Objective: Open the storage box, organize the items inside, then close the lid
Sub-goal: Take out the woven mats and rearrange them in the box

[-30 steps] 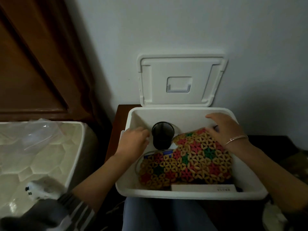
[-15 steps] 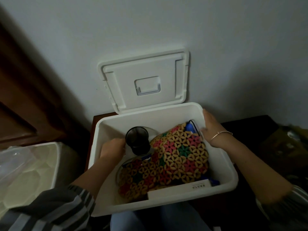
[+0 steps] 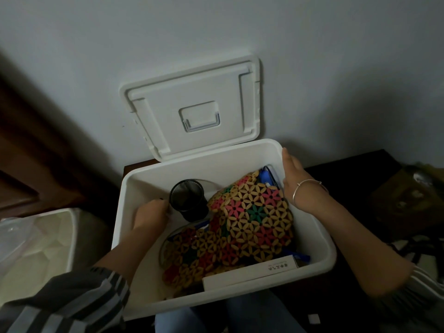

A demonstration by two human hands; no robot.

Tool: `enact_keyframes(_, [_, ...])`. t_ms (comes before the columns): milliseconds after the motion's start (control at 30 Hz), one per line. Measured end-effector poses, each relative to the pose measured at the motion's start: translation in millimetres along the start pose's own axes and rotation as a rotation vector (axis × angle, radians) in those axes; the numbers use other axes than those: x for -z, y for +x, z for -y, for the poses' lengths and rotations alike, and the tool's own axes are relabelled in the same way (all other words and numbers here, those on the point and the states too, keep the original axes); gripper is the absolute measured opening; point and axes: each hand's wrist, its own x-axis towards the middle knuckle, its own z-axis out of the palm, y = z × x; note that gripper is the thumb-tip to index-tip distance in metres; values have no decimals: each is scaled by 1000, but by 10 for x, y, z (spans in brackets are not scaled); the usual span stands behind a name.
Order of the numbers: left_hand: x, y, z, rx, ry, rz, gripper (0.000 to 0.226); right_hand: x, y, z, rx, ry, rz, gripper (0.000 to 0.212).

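Note:
The white storage box sits in front of me with its lid open and leaning on the wall. Inside are a black mesh cup, a colourful flower-pattern mat, a blue item at the back right and a flat white carton along the front wall. My left hand is inside the box, fingers curled against the cup's left side; its grip is hidden. My right hand clasps the box's right rim, thumb inside.
A white bin with a clear plastic liner stands at the left, below dark wooden furniture. The box rests on a dark surface against the wall. A brownish bag lies at the right. My jeans-clad knees are under the box's front.
My right hand left the top of the mat and went to the box's right rim. My left hand stayed beside the mesh cup. The view swung right and tilted.

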Motion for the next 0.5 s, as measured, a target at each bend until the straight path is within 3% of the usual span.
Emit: enact_keyframes(500, [-68, -47, 23, -44, 105, -4, 29, 20, -42, 49, -24, -27, 8, 97])
